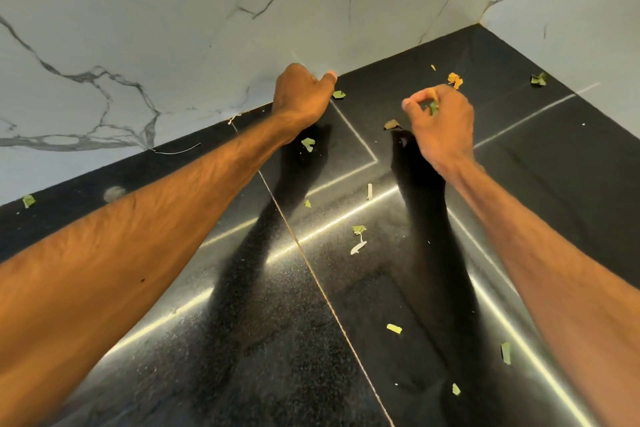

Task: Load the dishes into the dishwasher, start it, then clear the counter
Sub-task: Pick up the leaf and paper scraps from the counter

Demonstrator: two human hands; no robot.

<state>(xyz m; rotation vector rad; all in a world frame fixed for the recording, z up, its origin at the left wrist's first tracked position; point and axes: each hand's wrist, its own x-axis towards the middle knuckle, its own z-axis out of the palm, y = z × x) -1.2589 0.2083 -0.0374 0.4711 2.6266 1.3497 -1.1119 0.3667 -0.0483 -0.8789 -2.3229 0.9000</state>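
Both my arms reach over a black speckled counter [242, 340] strewn with several small green leaf scraps. My right hand [441, 125] hovers above the counter with fingers curled, pinching a green scrap [433, 109] between thumb and fingertips. My left hand [301, 94] is a closed fist near the back wall; what it holds, if anything, is hidden. A green scrap [338, 94] lies just right of that fist and another [308, 143] below its wrist. An orange scrap [455, 80] lies beyond my right hand.
A white marble wall [173, 28] runs along the back and meets a side wall [571, 3] at the right corner. More scraps lie at the far left [28, 200], far right [539, 79], centre [358, 229] and front right [506, 352]. A thin wire [176, 151] lies by the wall.
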